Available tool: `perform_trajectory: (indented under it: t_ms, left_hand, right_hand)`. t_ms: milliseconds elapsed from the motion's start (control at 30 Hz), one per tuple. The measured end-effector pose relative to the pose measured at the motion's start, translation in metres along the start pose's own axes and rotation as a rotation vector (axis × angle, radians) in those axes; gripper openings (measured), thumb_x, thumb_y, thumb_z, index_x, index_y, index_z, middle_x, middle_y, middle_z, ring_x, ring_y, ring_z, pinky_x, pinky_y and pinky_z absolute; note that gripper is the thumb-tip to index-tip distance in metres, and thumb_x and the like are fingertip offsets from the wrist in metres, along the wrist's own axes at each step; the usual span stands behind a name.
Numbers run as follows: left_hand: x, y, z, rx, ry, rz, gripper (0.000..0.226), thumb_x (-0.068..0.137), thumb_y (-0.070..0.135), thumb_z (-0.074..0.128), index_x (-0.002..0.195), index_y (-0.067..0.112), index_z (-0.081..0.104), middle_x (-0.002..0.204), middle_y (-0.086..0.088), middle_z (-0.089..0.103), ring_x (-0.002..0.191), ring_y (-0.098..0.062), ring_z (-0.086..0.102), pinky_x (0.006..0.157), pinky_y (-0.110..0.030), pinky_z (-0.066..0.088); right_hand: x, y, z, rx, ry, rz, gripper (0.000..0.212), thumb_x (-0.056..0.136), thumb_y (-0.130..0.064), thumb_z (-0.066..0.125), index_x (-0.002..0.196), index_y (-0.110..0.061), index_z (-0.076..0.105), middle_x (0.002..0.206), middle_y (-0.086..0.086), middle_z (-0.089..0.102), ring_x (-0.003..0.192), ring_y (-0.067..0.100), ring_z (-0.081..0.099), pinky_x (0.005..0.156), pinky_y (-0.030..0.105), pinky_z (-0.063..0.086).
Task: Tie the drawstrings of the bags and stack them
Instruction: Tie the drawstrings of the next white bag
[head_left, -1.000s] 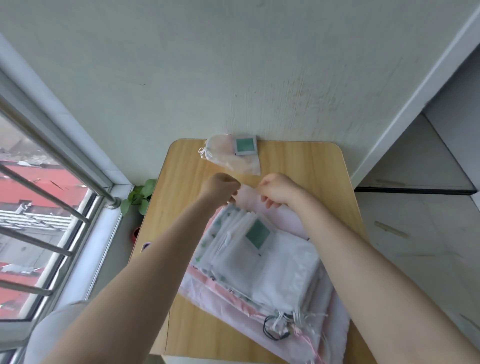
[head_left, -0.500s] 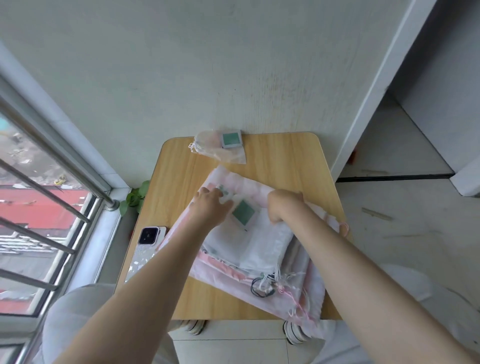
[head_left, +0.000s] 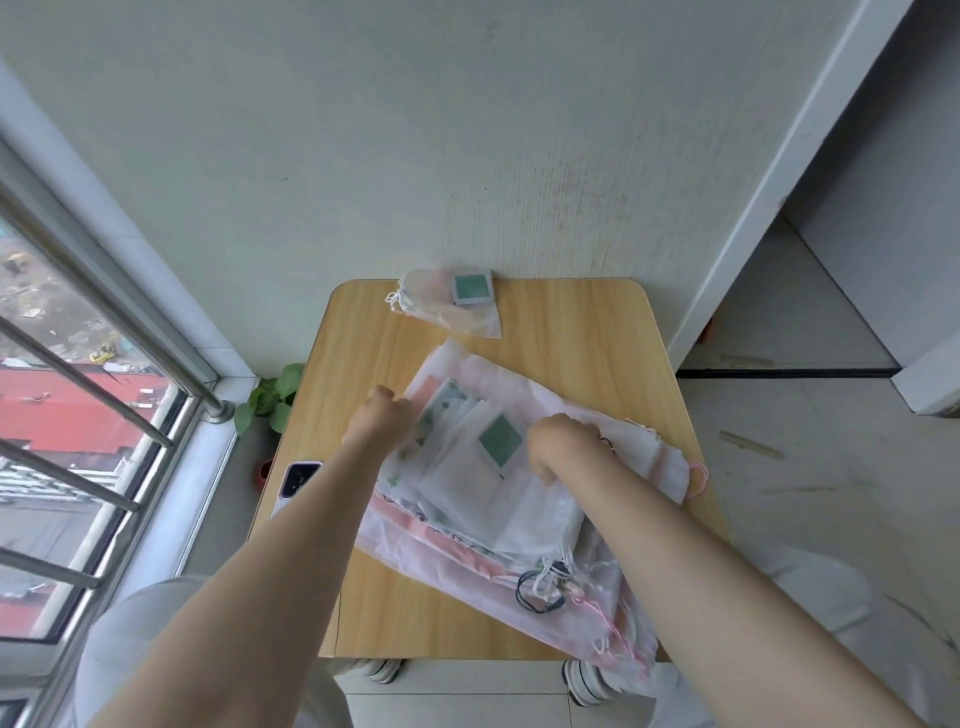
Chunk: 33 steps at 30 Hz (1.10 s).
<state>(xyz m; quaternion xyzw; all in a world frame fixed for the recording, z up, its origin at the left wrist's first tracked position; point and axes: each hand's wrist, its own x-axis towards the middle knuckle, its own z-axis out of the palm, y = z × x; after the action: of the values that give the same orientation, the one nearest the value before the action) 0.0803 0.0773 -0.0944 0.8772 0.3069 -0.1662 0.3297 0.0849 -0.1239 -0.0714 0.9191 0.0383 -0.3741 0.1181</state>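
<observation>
My two hands have come down from the air onto the pile.

I see my left hand (head_left: 382, 423) and right hand (head_left: 558, 447) curled, pinching the heap of thin white and pink drawstring bags (head_left: 498, 499) mid-way on the one wooden table (head_left: 571, 332); too many bags to count. One tied see-through bag (head_left: 447, 304) sits at the far edge.

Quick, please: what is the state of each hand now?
Left hand: curled, gripping the left edge of the bag pile.
Right hand: curled on the pile's top; grip cannot be told.

no readable text, labels or numbers anywhere
</observation>
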Motion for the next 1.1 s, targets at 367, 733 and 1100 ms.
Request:
perform_trajectory:
  t_ms: [367,733,1100]
  left_hand:
    - [0.028,-0.003,-0.015,0.063,-0.100,-0.041,0.016,0.092,0.019,0.058,0.086,0.003,0.059,0.084,-0.009,0.063,0.071,-0.020,0.058,0.067,-0.030,0.053]
    - [-0.031,-0.005,-0.062,0.633,-0.579,-0.112,0.026,0.086,0.027,0.073,0.090,0.002,0.068,0.083,-0.012,0.072,0.074,-0.023,0.071,0.064,-0.031,0.057]
    - [-0.045,0.034,0.004,0.121,-0.024,0.558,0.007,0.086,0.020,0.062,0.091,0.017,0.058,0.081,0.003,0.064,0.079,-0.019,0.060,0.061,-0.025,0.041]
  right_hand:
    - [0.010,-0.008,-0.020,-0.222,-0.067,0.043,0.042,0.099,-0.021,0.045,0.141,-0.014,0.043,0.142,0.009,0.046,0.137,0.033,0.035,0.116,0.048,0.023]
    - [0.003,-0.018,-0.029,-0.084,0.673,-0.205,0.043,0.090,-0.009,0.049,0.130,-0.024,0.058,0.133,0.005,0.046,0.126,0.026,0.036,0.111,0.048,0.020]
    - [-0.001,-0.028,-0.016,0.312,0.905,-0.568,0.021,0.092,-0.014,0.055,0.108,-0.025,0.065,0.105,0.002,0.053,0.110,0.025,0.046,0.094,0.040,0.033]
